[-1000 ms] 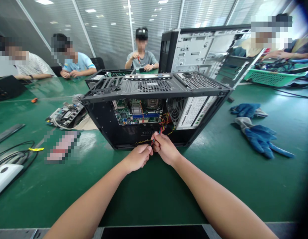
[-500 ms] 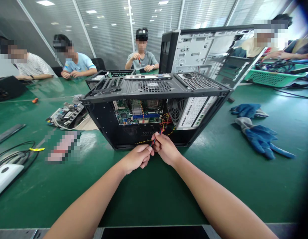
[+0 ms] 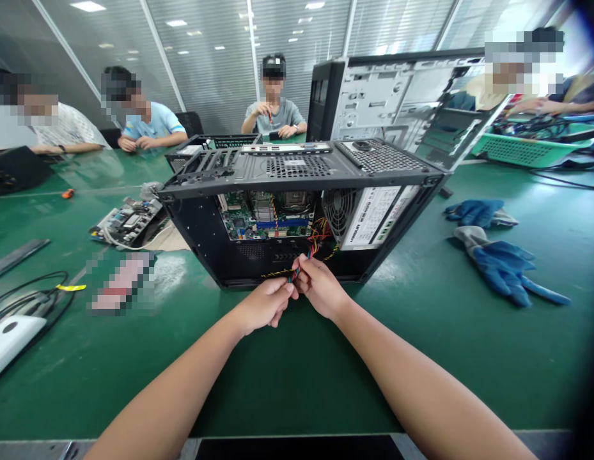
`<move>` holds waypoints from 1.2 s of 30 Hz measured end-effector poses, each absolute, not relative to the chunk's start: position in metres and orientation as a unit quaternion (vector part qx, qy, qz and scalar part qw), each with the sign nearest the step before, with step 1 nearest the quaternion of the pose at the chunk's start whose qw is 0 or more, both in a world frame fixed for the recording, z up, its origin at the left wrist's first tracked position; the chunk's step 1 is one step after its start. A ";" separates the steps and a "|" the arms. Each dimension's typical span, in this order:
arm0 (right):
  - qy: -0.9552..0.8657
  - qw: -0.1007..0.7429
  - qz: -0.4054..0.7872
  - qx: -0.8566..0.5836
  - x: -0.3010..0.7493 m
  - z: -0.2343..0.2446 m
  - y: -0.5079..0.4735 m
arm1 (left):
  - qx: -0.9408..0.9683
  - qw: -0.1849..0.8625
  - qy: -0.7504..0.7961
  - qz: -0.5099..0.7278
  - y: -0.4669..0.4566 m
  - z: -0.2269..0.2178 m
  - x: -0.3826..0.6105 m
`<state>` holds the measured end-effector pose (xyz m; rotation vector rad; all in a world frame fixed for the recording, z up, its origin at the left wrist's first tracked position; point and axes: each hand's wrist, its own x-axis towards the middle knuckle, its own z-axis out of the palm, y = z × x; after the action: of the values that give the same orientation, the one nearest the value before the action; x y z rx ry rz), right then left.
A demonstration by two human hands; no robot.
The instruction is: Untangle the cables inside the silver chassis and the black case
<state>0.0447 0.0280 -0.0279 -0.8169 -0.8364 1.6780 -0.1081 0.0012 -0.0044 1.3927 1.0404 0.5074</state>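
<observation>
An open black computer case lies on the green table in front of me, its inside facing my hands. A green motherboard shows within, left of the power supply and its fan. Coloured cables run from beside the power supply down to my fingers. My left hand is closed on the lower end of this bundle; whatever connector it may cover is hidden. Just right of it, my right hand pinches the same cables, its fingertips almost touching the left ones.
Blue work gloves lie at right, near a green basket of cables. A second case stands behind mine. On the left are loose computer parts, a black cable and a white device. Several people sit around the table.
Both hands keep hold of the cables in nearly the same place, with only a very slight shift of the left fingers. The case has not moved.
</observation>
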 end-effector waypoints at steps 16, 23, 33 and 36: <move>-0.350 0.538 0.674 -0.366 0.041 -0.028 0.028 | 0.765 0.325 0.510 0.221 0.004 -0.013 -0.108; -0.346 0.536 0.675 -0.371 0.042 -0.026 0.027 | 0.767 0.348 0.495 0.212 0.005 -0.010 -0.108; -0.344 0.534 0.679 -0.368 0.042 -0.028 0.028 | 0.764 0.356 0.506 0.185 0.004 -0.008 -0.107; -0.341 0.533 0.681 -0.368 0.042 -0.026 0.028 | 0.779 0.326 0.502 0.187 0.004 -0.008 -0.107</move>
<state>0.0420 0.0276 -0.0263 -0.8776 -0.8139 1.6245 -0.1066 0.0043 -0.0079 2.0425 1.3152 0.4891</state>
